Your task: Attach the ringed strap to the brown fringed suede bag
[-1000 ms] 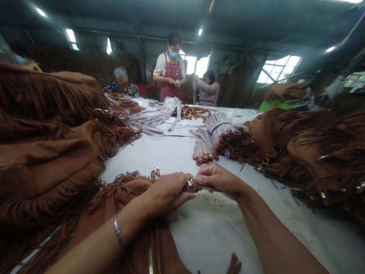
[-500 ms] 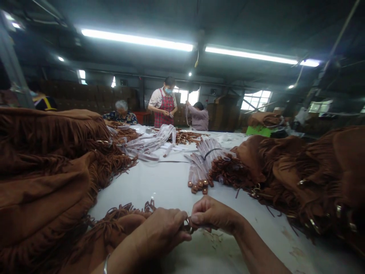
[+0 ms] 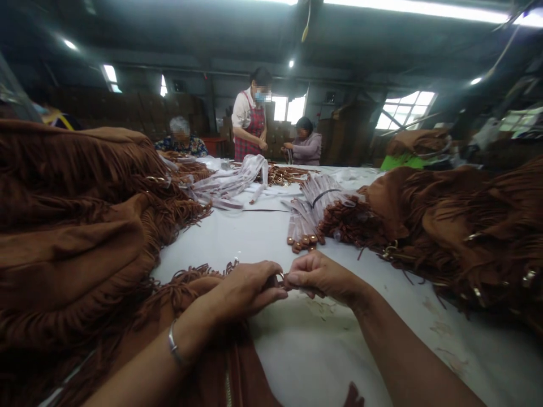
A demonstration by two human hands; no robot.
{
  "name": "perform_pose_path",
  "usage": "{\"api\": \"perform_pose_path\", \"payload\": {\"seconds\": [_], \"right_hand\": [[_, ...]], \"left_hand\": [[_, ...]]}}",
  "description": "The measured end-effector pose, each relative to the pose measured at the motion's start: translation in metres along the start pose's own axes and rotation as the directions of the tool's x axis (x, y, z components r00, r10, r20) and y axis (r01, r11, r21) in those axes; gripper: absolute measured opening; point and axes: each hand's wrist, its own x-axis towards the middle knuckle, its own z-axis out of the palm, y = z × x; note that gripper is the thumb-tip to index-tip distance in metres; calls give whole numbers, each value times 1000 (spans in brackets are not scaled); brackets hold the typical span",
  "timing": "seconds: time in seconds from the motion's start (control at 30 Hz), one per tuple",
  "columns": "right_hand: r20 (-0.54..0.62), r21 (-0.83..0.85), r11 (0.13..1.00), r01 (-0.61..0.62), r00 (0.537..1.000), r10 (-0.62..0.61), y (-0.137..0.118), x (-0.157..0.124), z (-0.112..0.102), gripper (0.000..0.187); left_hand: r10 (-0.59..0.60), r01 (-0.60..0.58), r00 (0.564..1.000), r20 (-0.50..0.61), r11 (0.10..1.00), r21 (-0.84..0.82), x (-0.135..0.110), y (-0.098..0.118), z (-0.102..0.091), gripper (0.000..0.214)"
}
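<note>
Close together over the front of the white table [image 3: 305,350], my two hands meet at a small metal ring [image 3: 280,277]. My left hand [image 3: 248,291], a silver bangle on its wrist, pinches the ring between thumb and fingers. A short brown strap end [image 3: 287,281] at the ring is pinched by my right hand [image 3: 320,274]; most of it is hidden by the fingers. Beneath my left forearm lies a brown fringed bag [image 3: 199,288] with a zipper [image 3: 228,379] showing. A brown tassel-like scrap [image 3: 353,395] rests at the front edge of view.
Brown fringed bags are heaped at left [image 3: 68,243] and right [image 3: 445,209]. Beyond my hands lies a banded bundle of plastic-wrapped straps [image 3: 324,195]. Farther off are loose wrapped straps [image 3: 237,178]. Several co-workers are across the table, one in a checked apron [image 3: 254,124].
The view has tilted down, so my hands and the table appear higher. Both hands keep hold at the ring. The seated co-worker at back right has lowered a raised arm.
</note>
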Motion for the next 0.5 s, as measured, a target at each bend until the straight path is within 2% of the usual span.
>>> {"api": "perform_pose_path", "payload": {"seconds": [0.17,0.3,0.5], "right_hand": [[64,135,991,-10,998,1,12,4,-9,30],[96,135,990,-49,995,36,17,7,-11,29],[108,49,998,-50,993,45,13,0,-12,33]], "left_hand": [[13,-16,998,61,999,48,0,6,-2,25],[58,-65,997,52,985,157,2,9,3,26],[40,-47,999,34,973,226,1,13,5,28]]}}
